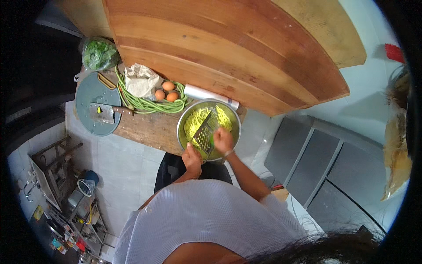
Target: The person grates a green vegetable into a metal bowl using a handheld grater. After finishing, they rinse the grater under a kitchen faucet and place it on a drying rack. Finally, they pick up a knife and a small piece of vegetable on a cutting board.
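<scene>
A steel bowl (181, 130) sits at the right end of the wooden table, with yellow-green vegetable shreds (195, 119) inside. Slanted across it is a flat metal grater (205, 135), its far end among the shreds. My left hand (192, 160) is closed on the grater's near end by the bowl's front rim. Over the grater's right side, my right hand (223, 140) is curled round a piece of green vegetable. Only a bit of green shows beside the fingers, so its exact kind is hidden.
Left of the bowl lie long green beans (149, 105), brown eggs (168, 86), a crumpled pale bag (141, 81) and a plastic-wrap roll (211, 95). Farther left, a cleaver (103, 112) rests on a round grey board (94, 127), near bagged greens (100, 53). Wooden panels (228, 44) stand behind.
</scene>
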Action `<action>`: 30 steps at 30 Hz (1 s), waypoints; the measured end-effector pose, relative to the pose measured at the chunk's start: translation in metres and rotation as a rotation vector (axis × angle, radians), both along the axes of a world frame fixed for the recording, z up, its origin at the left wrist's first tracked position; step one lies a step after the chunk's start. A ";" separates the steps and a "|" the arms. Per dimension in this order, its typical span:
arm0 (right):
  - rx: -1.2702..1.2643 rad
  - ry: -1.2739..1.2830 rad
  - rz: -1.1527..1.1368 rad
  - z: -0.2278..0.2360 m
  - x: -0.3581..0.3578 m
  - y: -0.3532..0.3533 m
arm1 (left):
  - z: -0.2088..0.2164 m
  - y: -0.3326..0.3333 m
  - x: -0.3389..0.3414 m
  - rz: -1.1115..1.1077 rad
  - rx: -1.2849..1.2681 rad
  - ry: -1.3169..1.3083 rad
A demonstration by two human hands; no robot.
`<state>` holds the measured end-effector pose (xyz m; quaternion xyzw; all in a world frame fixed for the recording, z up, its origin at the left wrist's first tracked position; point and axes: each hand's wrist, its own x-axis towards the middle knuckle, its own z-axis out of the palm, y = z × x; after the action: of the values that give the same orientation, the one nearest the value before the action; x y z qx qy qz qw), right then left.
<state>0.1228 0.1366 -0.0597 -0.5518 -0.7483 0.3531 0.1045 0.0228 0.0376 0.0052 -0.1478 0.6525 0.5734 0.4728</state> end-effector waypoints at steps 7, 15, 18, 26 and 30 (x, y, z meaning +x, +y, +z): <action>0.062 -0.057 -0.127 -0.013 -0.010 -0.006 | 0.009 0.005 0.004 0.013 0.050 -0.086; -0.023 0.033 -0.065 0.003 0.007 -0.016 | 0.012 0.007 0.006 -0.045 0.093 0.043; -0.055 0.070 -0.055 0.020 0.000 -0.034 | 0.013 0.007 0.008 -0.028 0.079 0.014; 0.073 -0.224 -0.183 -0.060 0.008 0.031 | 0.016 0.010 0.013 -0.045 0.146 -0.007; -0.035 -0.070 -0.002 -0.007 0.005 0.011 | 0.011 0.008 0.005 -0.023 0.061 0.015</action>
<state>0.1277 0.1481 -0.0662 -0.5665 -0.7445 0.3465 0.0688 0.0278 0.0460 0.0167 -0.1214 0.6399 0.5888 0.4786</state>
